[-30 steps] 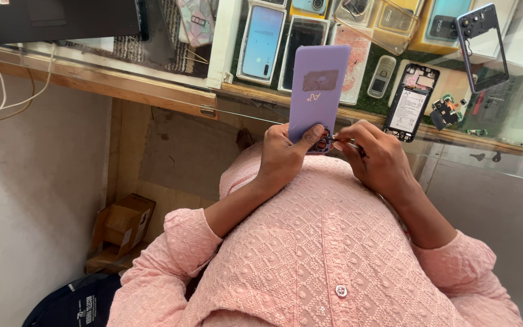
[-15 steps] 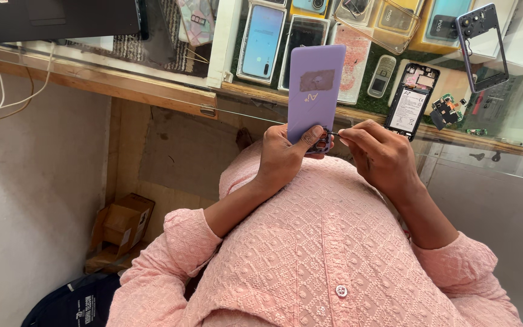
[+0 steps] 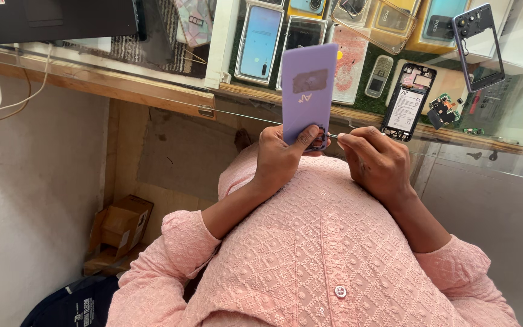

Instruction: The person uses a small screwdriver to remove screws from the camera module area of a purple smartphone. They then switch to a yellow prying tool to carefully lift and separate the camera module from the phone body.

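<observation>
While your left hand grips the purple phone back cover by its lower end, thumb across the face and fingers wrapped behind, keep that hold firm but not bending; the cover stands nearly upright, rising away from your fingers toward the glass worktop. Your right hand is pinched shut on a thin metal tool, its tip touching the dark camera cutout piece just beside your left thumb. Work there in small strokes, and steady the two hands against each other so the tip does not skid onto the painted face. I judge the risk to be a slip, since the cover is held in the air with nothing beneath it. Beyond your right fingers lies an opened phone body with its battery showing, and farther off a loose dark frame; both sit well apart from the work, so leave them be.
</observation>
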Tool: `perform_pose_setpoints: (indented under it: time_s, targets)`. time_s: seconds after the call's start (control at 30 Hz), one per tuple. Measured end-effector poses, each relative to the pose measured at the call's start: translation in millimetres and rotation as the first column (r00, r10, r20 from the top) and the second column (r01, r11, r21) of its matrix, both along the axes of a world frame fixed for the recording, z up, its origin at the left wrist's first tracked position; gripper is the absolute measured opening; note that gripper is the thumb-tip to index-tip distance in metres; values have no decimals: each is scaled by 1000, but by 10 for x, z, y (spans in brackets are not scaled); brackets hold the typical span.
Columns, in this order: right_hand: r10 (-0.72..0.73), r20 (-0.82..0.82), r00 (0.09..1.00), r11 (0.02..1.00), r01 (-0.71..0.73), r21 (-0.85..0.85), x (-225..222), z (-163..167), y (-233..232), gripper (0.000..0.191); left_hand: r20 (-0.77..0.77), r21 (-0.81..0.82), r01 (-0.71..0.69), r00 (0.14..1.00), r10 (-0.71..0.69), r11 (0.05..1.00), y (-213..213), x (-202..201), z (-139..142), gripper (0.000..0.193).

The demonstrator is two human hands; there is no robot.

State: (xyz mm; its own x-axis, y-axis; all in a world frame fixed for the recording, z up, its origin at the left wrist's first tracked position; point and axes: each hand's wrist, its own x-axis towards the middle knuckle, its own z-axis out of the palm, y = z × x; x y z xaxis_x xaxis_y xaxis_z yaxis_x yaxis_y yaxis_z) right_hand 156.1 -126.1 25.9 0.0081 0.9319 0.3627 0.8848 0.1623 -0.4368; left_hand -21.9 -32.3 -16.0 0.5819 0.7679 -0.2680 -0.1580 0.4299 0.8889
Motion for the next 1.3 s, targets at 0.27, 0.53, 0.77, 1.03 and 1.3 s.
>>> perform_pose_setpoints:
  time_s: [0.27,0.53,0.77,1.03,1.3]
  targets:
    - [31,-119,992,999,-34,-26,-6,-55,15,12,-47,63,15,999,-12,998,-12,-4,-2,27]
    - [38,-245,969,996,-56,-65,20,-122,40,12,-42,24,30,999,-29,999,0,6,-27,27]
    - [5,-318,948,991,-46,-123,23,-143,61,11,-56,12,28,998,-28,1000,16,14,-57,27]
    - [32,-338,941,988,-81,-133,37,-167,110,10,-80,20,38,996,-36,999,39,5,-70,27]
    - [15,-372,928,982,-85,-172,46,-178,103,10,-95,-52,42,994,-47,998,42,26,-81,26]
